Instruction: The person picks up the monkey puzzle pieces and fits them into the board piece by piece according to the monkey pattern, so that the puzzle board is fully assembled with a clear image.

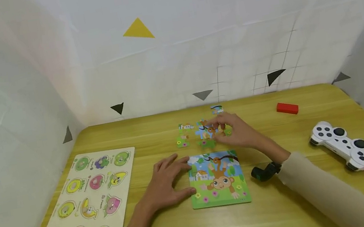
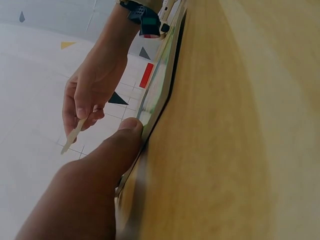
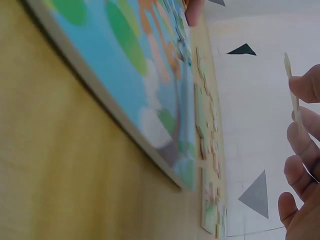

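A square monkey picture puzzle board [image 1: 215, 172] lies on the wooden table in front of me. My left hand [image 1: 169, 182] rests at its left side, fingers fairly straight, with the thumb [image 2: 112, 152] touching the board's edge. Above the table beyond the board, my right hand [image 1: 237, 133] pinches a thin jigsaw piece [image 3: 293, 95] between thumb and fingers; the left wrist view shows that piece edge-on. Several loose jigsaw pieces [image 1: 183, 140] lie behind the board, some partly hidden by the right hand. One more piece [image 1: 216, 109] sits farther back.
A wooden fruit puzzle board [image 1: 85, 186] with knobbed pieces lies at the left. On the right are a white game controller [image 1: 347, 144] and, farther back, a red block [image 1: 287, 108]. A pale patterned curtain [image 1: 173, 62] hangs behind the table.
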A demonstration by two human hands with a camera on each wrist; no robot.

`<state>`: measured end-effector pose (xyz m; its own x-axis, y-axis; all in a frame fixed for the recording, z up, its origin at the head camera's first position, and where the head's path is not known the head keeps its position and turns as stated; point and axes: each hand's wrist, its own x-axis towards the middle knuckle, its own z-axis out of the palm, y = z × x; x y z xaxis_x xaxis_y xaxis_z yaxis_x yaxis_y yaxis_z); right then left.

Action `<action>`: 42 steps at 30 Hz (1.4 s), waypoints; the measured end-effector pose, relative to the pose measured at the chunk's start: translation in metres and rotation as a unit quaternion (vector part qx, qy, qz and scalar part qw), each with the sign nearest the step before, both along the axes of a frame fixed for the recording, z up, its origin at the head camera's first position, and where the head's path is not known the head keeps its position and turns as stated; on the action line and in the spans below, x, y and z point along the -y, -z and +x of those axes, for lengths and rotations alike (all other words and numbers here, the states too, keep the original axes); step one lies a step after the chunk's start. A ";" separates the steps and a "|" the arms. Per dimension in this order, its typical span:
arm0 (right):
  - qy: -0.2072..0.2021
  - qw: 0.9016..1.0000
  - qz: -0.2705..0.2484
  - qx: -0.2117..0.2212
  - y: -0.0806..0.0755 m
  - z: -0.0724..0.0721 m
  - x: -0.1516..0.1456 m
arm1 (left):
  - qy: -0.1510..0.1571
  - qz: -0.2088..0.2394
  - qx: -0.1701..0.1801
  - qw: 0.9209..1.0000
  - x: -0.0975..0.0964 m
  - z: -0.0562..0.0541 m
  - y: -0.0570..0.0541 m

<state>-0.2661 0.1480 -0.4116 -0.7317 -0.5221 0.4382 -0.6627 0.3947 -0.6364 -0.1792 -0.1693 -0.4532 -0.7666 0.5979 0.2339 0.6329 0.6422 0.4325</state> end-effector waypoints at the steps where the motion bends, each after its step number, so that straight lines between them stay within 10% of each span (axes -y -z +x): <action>1: -0.001 1.000 0.002 0.000 0.001 0.002 -0.001 | 0.000 0.001 0.000 1.000 0.000 0.000 0.000; 42: -0.023 0.988 0.148 0.030 0.022 0.044 -0.006 | -0.008 -0.009 0.011 1.000 0.000 -0.002 -0.001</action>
<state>-0.2219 0.1536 -0.4334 -0.7244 -0.6539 0.2184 -0.6487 0.5394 -0.5368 -0.1810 -0.1693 -0.4523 -0.7803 0.5901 0.2071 0.6137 0.6589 0.4349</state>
